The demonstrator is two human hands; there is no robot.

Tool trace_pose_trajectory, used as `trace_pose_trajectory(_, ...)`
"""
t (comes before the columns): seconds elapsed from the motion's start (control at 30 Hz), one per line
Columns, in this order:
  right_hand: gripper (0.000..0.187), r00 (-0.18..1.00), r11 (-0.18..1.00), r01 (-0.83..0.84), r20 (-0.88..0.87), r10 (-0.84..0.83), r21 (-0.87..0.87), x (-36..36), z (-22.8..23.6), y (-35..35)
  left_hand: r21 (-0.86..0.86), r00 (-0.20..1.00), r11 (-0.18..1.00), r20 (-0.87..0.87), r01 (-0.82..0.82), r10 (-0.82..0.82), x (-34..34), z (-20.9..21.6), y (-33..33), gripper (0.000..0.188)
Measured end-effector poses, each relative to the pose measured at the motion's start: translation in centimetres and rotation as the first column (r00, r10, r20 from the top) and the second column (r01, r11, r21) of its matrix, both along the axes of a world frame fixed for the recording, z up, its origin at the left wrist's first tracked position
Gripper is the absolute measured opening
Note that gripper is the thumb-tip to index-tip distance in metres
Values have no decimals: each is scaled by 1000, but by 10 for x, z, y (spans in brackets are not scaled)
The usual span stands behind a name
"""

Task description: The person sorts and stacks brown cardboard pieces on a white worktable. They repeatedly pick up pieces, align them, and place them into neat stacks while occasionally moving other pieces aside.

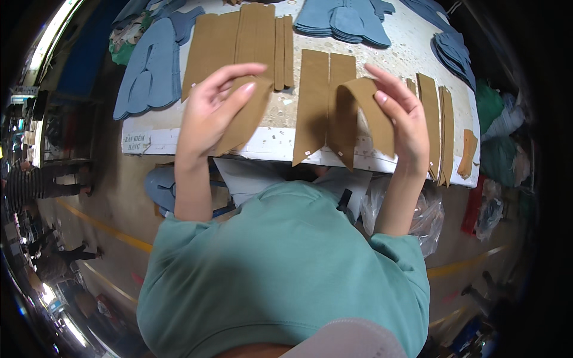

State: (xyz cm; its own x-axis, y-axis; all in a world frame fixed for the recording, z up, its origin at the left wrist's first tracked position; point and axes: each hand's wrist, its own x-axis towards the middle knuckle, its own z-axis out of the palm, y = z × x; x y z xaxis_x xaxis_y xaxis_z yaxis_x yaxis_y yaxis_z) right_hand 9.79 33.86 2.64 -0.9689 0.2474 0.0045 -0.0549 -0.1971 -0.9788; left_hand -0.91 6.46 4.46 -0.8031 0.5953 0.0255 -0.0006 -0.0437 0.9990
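Note:
My left hand (218, 110) is closed, thumb against fingers, on a brown cut panel (249, 122) that hangs tilted over the table's near edge. My right hand (401, 113) pinches a second brown strip (371, 104), which bends in an arch above the table. Between my hands lies a long brown panel (310, 101) with a pointed near end and a small white label. Another pointed panel (342, 68) lies beside it, partly covered by the arched strip. Beyond my left hand are wide stacks of brown panels (255, 36) and narrow brown strips (288, 53).
The white speckled table (280, 113) also carries stacks of blue-grey scalloped pieces (149, 74) at left and more blue-grey pieces (343, 24) at the back. Further brown strips (428, 119) lie right of my right hand. Plastic bags (430, 218) stand below the table's edge.

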Motion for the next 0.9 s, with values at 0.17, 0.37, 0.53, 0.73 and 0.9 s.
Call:
trace_pose_trajectory(0.17,44,950,953,289,-148,-275,88,17,-10,38,66,968,987,-215,146,-129,-3,-6,90,48)
trace_pose_trajectory(0.37,42,935,910,329,45,-351,252,50,-59,46,67,930,942,155,328,-335,28,-58,153,61)
trace_pose_trajectory(0.53,44,907,794,320,76,-415,518,65,-92,39,-259,974,947,-74,189,-214,50,-93,148,52)
trace_pose_trajectory(0.73,46,929,857,305,68,-364,415,64,-93,42,-167,977,964,2,209,-211,67,-95,140,51)
trace_pose_trajectory(0.9,46,940,749,206,86,-331,630,71,-78,42,-236,981,959,-80,154,-178,78,-96,140,51)
